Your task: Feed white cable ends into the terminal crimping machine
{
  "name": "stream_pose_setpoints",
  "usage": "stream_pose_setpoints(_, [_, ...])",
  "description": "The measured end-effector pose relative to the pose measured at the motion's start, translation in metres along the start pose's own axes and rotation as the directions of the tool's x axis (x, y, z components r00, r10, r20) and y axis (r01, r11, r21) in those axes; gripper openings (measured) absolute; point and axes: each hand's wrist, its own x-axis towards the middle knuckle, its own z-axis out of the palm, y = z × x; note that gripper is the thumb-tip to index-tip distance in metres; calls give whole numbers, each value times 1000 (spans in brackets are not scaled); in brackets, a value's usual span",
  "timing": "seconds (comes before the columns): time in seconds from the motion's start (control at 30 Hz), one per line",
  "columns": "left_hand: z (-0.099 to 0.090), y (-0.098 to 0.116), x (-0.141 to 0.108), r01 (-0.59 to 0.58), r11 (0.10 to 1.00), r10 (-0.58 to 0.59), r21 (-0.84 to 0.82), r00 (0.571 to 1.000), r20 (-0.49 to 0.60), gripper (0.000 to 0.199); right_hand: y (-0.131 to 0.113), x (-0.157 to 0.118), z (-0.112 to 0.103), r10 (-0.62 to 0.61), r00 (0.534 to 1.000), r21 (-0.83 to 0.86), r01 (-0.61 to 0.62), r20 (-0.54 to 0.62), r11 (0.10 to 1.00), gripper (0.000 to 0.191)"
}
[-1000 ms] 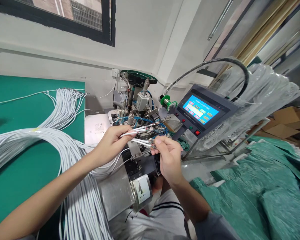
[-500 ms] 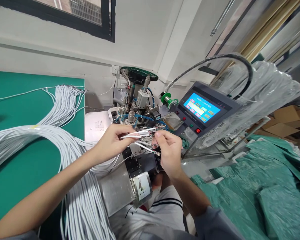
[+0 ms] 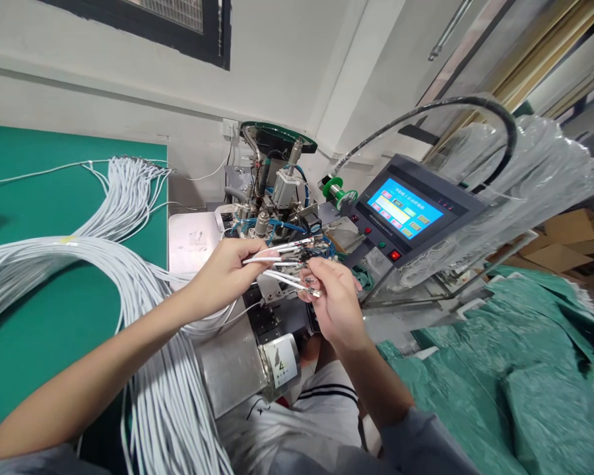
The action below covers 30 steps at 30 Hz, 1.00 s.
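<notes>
My left hand (image 3: 232, 267) is closed around several white cables (image 3: 284, 280), whose stripped ends fan out to the right. At those ends, my right hand (image 3: 335, 290) pinches one cable tip between thumb and fingers; the tip itself is mostly hidden. Small metallic parts and thin coloured wires show at the cable ends. Behind both hands stands a bench machine (image 3: 282, 191) with blue air tubes and metal fixtures. From the left hand the cables run back toward a thick bundle of white cables (image 3: 168, 396) that hangs over the table edge.
A green table (image 3: 24, 185) on the left carries more bundled cables (image 3: 129, 198). Right of the machine are a green wire spool (image 3: 339, 192) and a control box with a lit touchscreen (image 3: 404, 206). Green plastic sheeting (image 3: 539, 389) and cardboard boxes (image 3: 574, 231) lie at the right.
Both hands stay at the cable ends; the ends have spread a little differently between them. The view has shifted slightly.
</notes>
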Motion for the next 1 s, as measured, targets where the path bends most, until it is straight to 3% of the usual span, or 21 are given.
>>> stream_pose_setpoints(0.43, [2,-4,-2,4,999,-5,39,1000,20,38,0,-1,0,1,999,-25,-2,-42,1000,26])
stream_pose_setpoints(1.0, [-2,4,-2,-11,1000,11,8,999,-43,38,8,-1,1,74,995,55,-77,68,995,27])
